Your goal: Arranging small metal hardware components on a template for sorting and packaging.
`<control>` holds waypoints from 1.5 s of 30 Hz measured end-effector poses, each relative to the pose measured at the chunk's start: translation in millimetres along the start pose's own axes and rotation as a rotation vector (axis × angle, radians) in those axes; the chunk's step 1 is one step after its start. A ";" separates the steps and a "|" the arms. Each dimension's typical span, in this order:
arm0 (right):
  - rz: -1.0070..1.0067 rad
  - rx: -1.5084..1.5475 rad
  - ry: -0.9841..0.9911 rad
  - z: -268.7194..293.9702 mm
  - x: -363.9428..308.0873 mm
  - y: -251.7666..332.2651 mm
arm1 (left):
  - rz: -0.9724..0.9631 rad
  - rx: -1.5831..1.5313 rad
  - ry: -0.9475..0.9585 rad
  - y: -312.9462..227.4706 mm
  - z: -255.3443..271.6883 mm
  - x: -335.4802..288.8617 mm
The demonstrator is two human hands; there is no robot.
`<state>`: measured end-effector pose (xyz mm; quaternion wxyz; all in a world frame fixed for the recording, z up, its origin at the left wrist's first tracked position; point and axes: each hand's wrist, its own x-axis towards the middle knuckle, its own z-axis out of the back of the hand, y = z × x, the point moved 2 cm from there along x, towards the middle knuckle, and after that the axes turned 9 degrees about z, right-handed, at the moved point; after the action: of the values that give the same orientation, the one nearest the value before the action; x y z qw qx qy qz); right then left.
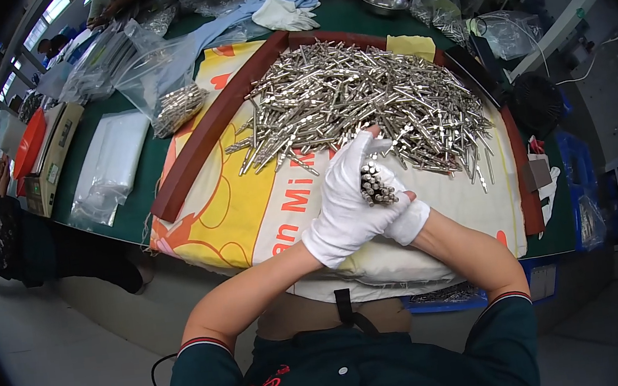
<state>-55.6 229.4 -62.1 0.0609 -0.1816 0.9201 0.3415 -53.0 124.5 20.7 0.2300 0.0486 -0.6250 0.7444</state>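
In front of me, both my hands, in white gloves with bare fingertips showing, come together around a bundle of short silvery metal rods (377, 187). My left hand (339, 203) wraps the bundle from the left, and my right hand (408, 220) closes on it from the right and below, partly hidden behind the left. The rod ends face up toward me between the palms. Just beyond my fingers lies a large loose pile of similar metal rods (365, 87), some with stepped ends. The pile rests on a printed yellow and white cloth (281, 211).
A dark red wooden rail (221, 127) borders the cloth. To the left are a bag of rods (179, 109), flat plastic bags (111, 162) and a scale (53, 157) with a red tray. A metal bowl (383, 1) stands far back; a black fan (535, 102) is right. Another person stands left.
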 end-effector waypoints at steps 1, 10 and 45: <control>0.002 -0.010 -0.002 -1.6 0.1 0.4 | 0.035 -0.010 0.025 4.6 -0.9 1.6; 0.261 -0.557 0.141 -8.3 -12.7 7.9 | 0.132 -0.037 0.111 3.3 2.7 6.6; 0.555 -0.803 0.501 21.5 0.3 -0.2 | -0.140 -0.005 0.048 8.9 4.4 9.5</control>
<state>-56.1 243.2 -78.6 -0.3263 -0.0168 0.7173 0.6154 -66.0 122.0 17.0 0.2966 0.0739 -0.6164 0.7257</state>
